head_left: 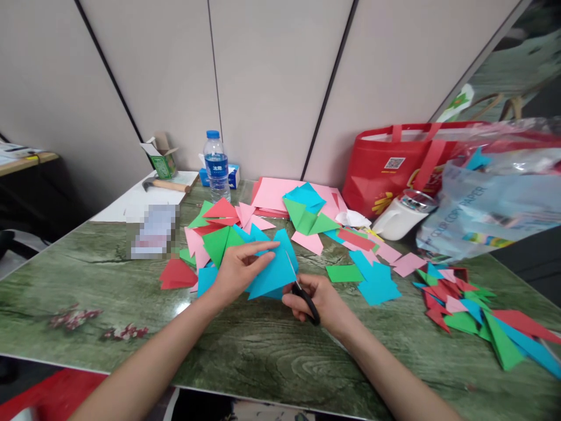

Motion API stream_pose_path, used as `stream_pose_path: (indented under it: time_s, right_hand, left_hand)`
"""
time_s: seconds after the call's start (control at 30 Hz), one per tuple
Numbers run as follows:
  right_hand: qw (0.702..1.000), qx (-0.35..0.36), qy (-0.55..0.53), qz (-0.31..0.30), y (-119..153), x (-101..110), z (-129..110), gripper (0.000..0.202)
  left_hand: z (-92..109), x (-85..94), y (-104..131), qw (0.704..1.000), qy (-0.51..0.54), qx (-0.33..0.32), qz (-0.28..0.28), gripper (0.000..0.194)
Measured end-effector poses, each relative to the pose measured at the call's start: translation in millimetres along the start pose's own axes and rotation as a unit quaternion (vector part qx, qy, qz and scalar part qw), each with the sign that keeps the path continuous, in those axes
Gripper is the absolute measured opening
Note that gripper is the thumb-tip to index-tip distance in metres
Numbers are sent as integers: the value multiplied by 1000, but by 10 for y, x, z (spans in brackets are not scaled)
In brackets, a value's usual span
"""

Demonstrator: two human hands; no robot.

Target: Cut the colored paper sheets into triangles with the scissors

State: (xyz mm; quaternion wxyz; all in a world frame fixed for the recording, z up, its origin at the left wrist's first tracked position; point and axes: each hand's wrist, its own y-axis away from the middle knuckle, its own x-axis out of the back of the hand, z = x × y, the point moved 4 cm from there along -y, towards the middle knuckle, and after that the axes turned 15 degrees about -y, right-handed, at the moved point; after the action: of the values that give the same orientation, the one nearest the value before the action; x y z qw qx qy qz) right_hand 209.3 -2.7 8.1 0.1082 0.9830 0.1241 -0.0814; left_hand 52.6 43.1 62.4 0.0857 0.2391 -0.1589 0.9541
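Note:
My left hand (239, 266) pinches a folded sheet of blue paper (274, 273) between thumb and fingers, above the middle of the green table (245, 356). Black-handled scissors (309, 304) are in my right hand (313, 297), its fingers wrapped round the handles. Their blades reach up and left against the right part of the blue paper. Behind and left of my left hand lie red pieces (177, 273), green pieces (217, 242) and pink pieces of cut paper. More blue pieces (377, 282) lie to the right of my right hand.
At the back stand a water bottle (217, 169), a red bag (372, 166) and a white mug (397, 221). A hammer (166, 185) lies on white paper at back left. Mixed paper scraps (464, 310) are heaped at the right, near a plastic bag (491, 204).

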Motion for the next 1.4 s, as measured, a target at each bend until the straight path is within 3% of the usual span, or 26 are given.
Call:
stream_pose_path:
  time_s: [0.33,0.57,0.93,1.23,1.4]
  right_hand:
    - [999,14,-21,-36,-20,-32,-33,39]
    - [999,8,-14,-46,-9,-30,-43,38]
    - [1000,-3,7,-19,-2,-28,7,38]
    - [998,26,-49,-25,-27,-42,-27,37]
    - [997,32,-57,-32,-34,-44,-16,35]
  left_hand:
    - [-65,-85,29,997,21,59,-55,29]
    - [-69,-88,17,996,41,36,-64,31]
    - [-102,-103,25,995,33,60,-69,34]
    - [-98,-175,40,989,69,59,-121,33]
    - [-95,-173,44,989,73,60,-118,33]
